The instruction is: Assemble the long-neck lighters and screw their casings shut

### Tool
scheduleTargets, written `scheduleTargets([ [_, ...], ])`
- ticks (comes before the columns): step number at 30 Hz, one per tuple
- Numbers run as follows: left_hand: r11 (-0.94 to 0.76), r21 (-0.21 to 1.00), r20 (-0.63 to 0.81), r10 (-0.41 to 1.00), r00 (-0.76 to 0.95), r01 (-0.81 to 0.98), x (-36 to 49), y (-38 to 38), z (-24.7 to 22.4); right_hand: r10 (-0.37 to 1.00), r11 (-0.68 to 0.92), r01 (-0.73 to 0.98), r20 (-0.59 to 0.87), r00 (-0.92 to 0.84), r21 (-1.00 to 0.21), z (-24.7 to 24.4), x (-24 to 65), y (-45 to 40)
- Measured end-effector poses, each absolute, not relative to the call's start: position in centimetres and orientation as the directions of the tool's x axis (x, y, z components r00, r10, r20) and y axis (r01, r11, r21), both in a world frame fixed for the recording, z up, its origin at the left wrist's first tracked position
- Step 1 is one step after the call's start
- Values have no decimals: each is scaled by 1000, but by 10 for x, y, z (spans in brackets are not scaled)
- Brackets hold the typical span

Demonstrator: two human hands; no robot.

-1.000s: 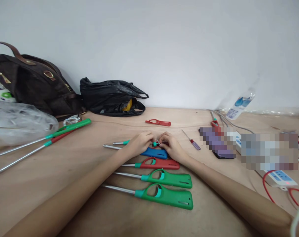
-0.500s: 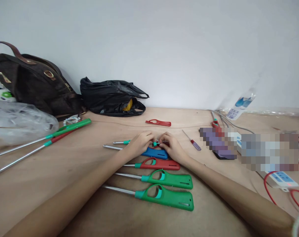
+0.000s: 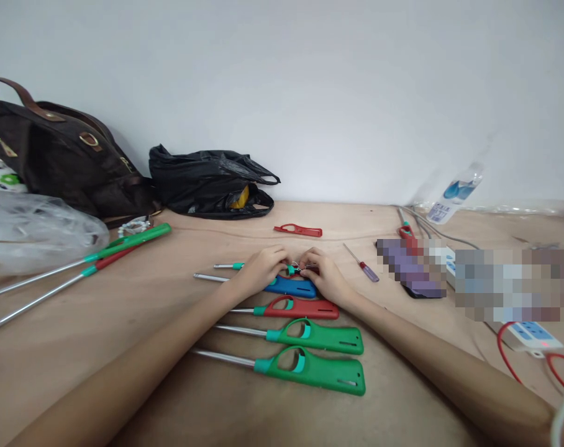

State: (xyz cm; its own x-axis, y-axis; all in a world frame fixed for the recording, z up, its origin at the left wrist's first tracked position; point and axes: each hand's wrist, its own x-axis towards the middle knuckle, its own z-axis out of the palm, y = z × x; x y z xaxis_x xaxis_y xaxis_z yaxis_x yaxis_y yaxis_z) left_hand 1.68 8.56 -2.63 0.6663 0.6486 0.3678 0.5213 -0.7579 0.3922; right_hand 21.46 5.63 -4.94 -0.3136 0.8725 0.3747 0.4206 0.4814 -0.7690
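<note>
Both hands are on an opened lighter (image 3: 292, 269) with a teal trigger, thin wires and a metal tube reaching left. My left hand (image 3: 264, 268) has its fingers closed at the trigger end. The fingers of my right hand (image 3: 323, 273) pinch the red-handled end, partly hiding it. Just below lie a blue lighter (image 3: 291, 286), a red lighter (image 3: 305, 307) and two green lighters, the upper one (image 3: 331, 336) and the lower one (image 3: 328, 374). Beyond my hands sits a loose red half shell (image 3: 298, 230).
A screwdriver (image 3: 368, 270) and a phone (image 3: 410, 270) lie right, near a power strip (image 3: 533, 335) with red and white cables. A bottle (image 3: 456, 192) leans at the wall. Left are two long lighters (image 3: 128, 241), a black bag (image 3: 207, 183), a backpack (image 3: 72, 161) and clear plastic (image 3: 40, 233).
My fingers have shifted slightly around the opened lighter, and its dark and red parts show a little more between them. The other objects lie as before.
</note>
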Motion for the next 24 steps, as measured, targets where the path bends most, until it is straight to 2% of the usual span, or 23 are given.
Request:
scheduleTargets([
  [7,-688,515,332,710,621,511,17,89,-23,876,478,427,377,-302,-768,-50,215,58],
  [19,-706,460,353,702,619,538,18,90,-23,883,465,431,369,-290,-773,-51,213,58],
  [24,-742,373,349,669,657,557,16,90,-25,880,473,449,385,-277,-758,-49,212,56],
])
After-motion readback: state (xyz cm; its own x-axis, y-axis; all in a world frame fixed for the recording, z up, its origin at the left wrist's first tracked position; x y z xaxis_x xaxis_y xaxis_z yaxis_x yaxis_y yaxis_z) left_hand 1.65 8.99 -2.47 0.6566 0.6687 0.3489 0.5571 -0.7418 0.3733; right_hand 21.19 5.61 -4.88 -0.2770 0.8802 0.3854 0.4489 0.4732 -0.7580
